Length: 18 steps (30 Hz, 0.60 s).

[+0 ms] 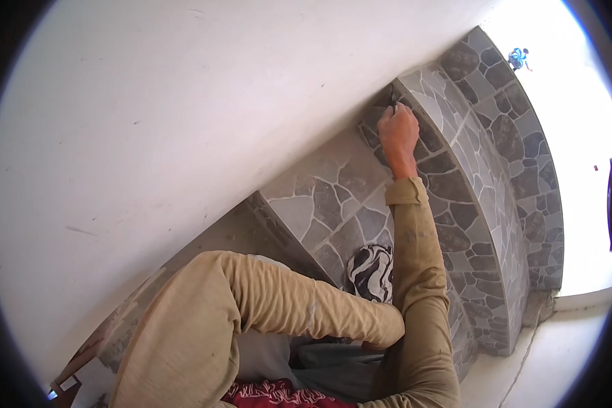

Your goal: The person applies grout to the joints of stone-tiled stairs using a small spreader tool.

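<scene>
As the right hand (398, 126) reaches the corner beside the white wall (183, 88), it closes on a small dark implement (394, 95).
The implement projects just beyond the curled fingers, at the narrow end of a curved step (449, 187) faced with irregular grey stone; its exact form is too small to identify. The left sleeve (299, 299) crosses toward the right sleeve (418, 245), well apart from the implement; the left hand is hidden, so its opening and contents cannot be determined. A black-and-white patterned item (370, 273) lies beside the right sleeve.
</scene>
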Tool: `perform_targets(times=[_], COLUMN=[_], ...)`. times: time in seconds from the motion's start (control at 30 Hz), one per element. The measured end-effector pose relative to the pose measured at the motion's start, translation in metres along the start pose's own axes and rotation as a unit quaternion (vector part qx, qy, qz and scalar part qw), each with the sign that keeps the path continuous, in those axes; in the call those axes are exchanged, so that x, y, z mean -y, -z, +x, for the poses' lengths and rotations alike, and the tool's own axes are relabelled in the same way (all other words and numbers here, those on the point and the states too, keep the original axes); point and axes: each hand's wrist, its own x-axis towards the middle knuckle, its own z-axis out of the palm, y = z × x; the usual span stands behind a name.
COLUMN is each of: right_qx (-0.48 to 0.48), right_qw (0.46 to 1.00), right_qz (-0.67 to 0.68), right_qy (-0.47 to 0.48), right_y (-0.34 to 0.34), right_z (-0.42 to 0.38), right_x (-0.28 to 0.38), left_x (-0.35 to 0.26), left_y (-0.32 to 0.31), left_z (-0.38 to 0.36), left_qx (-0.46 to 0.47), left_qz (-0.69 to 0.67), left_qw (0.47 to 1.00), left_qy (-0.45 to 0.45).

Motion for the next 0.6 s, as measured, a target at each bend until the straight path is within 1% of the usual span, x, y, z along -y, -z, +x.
perform_targets(times=[0.03,0.07,0.1,0.13,0.23,0.3,0.33,0.4,0.53,0.6], right_qx=[0.001,0.029,0.055,0.054,0.060,-0.026,-0.025,0.133,0.111,-0.013], right_qw=[1.000,0.999,0.998,0.998,0.998,0.999,0.999,0.990,0.993,1.000], right_qz=[-0.001,-0.012,-0.021,-0.019,-0.021,0.024,0.023,-0.045,-0.033,0.007], right_qy=[-0.003,-0.012,-0.018,-0.019,-0.013,0.016,0.010,0.018,-0.010,0.019], right_y=[-0.002,-0.005,-0.007,-0.006,0.007,0.009,0.002,-0.013,-0.007,0.015], right_z=[-0.004,-0.008,-0.010,-0.011,-0.008,0.000,-0.006,-0.017,-0.017,0.001], right_x=[0.000,0.002,0.003,0.003,0.003,0.000,-0.005,-0.014,-0.007,0.000], left_x=[-0.003,-0.003,0.000,0.003,0.009,0.011,0.007,0.004,0.016,0.012], left_y=[0.000,-0.003,-0.008,-0.012,-0.021,-0.023,-0.025,-0.027,-0.028,-0.030], left_z=[-0.003,0.000,0.002,0.003,0.012,0.021,0.026,0.034,0.046,0.053], left_qx=[-0.006,-0.004,-0.019,-0.033,-0.038,-0.046,-0.047,-0.049,-0.060,-0.069], left_qz=[0.025,0.026,-0.003,-0.031,-0.031,-0.033,-0.034,-0.028,-0.016,-0.021], left_qw=[1.000,1.000,1.000,0.999,0.999,0.998,0.998,0.998,0.998,0.997], left_qy=[-0.009,-0.011,-0.011,-0.010,-0.003,-0.002,-0.006,-0.010,-0.004,-0.014])
